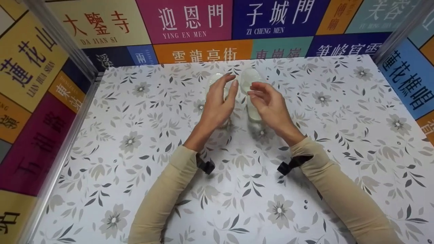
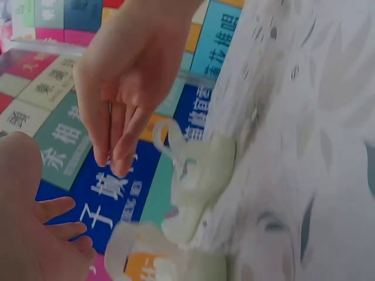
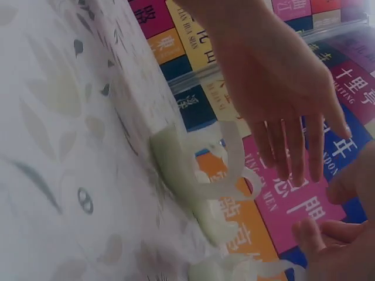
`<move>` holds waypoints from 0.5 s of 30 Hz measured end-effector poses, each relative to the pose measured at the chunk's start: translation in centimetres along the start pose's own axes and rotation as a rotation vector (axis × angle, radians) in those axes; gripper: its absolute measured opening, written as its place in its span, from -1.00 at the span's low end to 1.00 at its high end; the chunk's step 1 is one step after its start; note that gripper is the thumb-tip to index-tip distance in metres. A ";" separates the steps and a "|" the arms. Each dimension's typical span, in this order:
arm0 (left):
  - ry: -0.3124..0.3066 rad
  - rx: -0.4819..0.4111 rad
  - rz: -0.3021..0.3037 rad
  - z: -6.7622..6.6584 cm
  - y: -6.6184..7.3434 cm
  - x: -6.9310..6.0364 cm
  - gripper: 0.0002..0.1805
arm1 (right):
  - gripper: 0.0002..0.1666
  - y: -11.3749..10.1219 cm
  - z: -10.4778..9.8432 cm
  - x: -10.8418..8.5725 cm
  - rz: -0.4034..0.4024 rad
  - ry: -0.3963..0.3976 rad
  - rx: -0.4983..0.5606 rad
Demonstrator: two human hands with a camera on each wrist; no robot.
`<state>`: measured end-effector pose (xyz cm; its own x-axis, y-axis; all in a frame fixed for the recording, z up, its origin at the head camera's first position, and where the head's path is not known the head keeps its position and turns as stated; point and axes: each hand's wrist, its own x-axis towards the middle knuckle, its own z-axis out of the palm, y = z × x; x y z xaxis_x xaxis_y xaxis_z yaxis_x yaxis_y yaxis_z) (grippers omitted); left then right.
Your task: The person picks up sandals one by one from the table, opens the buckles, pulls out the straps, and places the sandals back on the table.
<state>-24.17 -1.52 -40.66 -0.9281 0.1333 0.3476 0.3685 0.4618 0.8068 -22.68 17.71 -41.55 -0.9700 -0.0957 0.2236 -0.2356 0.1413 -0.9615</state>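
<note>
One pair of sandals, pale green and translucent, on a counter (image 1: pixel 237 189) covered in white with a grey leaf-and-flower print; the two stand side by side, a narrow gap between them, near the counter's far edge. Left sandal (image 3: pixel 173 158): pale strap arching above the sole, partly hidden in the head view by the hand over it. Right sandal (image 2: pixel 217 164): of matching colour, with a looped strap, sole resting on the counter. One left hand (image 1: pixel 217 101): above the left sandal and apart from it, fingers extended and relaxed, thumb held off from them. One right hand (image 1: pixel 272 107): above and beside the right sandal, clear of it, fingers softly bent and loose, palm turned toward the left hand. Two long tan sleeves, left (image 1: pixel 162 193) and right (image 1: pixel 349 200), each with a black wrist device, left (image 1: pixel 206 166) and right (image 1: pixel 286 166). Backdrop: coloured lettered panels, including a magenta panel (image 1: pixel 190 25) reading YING EN MEN and, beside it, a dark blue panel (image 1: pixel 274 20) reading ZI CHENG MEN.
</note>
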 end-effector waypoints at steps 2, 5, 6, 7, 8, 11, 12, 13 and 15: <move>0.024 0.027 -0.037 -0.7 -1.1 0.0 -0.46 | -0.41 0.1 1.0 -0.1 0.065 -0.075 -0.001; 0.025 0.065 -0.116 -1.5 -2.7 0.1 -0.41 | -0.31 0.9 2.5 0.2 0.146 -0.136 -0.009; 0.015 0.069 -0.156 -1.7 -3.2 0.1 -0.38 | -0.29 1.3 3.1 0.3 0.169 -0.143 -0.006; -0.001 0.069 -0.197 -1.8 -3.9 0.3 -0.34 | -0.27 1.7 3.6 0.5 0.191 -0.147 -0.001; -0.015 0.063 -0.236 -1.6 -5.4 0.6 -0.27 | -0.25 2.1 4.0 0.6 0.215 -0.148 0.018; -0.067 0.042 -0.352 -1.2 -9.1 1.4 -0.07 | -0.20 3.3 5.2 1.0 0.277 -0.152 0.109; -0.084 0.036 -0.389 -1.3 -9.5 1.5 -0.05 | -0.20 3.6 5.5 1.1 0.283 -0.155 0.135; -0.095 0.037 -0.412 -1.4 -9.9 1.5 -0.04 | -0.21 3.8 5.8 1.2 0.287 -0.165 0.161; -0.105 0.034 -0.438 -2.0 -9.1 1.0 -0.04 | -0.26 4.2 6.1 1.3 0.279 -0.185 0.194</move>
<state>-28.35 -7.32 -46.66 -0.9971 0.0060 -0.0753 -0.0610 0.5227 0.8503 -24.54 12.14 -46.24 -0.9637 -0.2586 -0.0664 0.0688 -0.0002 -0.9976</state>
